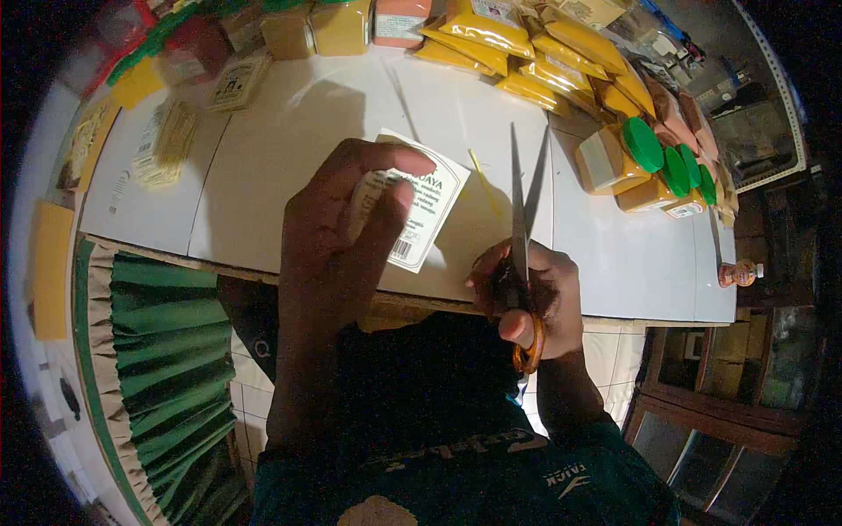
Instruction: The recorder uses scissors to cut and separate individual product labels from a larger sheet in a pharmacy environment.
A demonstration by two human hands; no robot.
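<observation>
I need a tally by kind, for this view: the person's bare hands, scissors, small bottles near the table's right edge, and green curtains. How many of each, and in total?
Hands: 2 (left hand, right hand)
Scissors: 1 pair
Small bottle: 1
Green curtain: 1
Total: 5
</observation>
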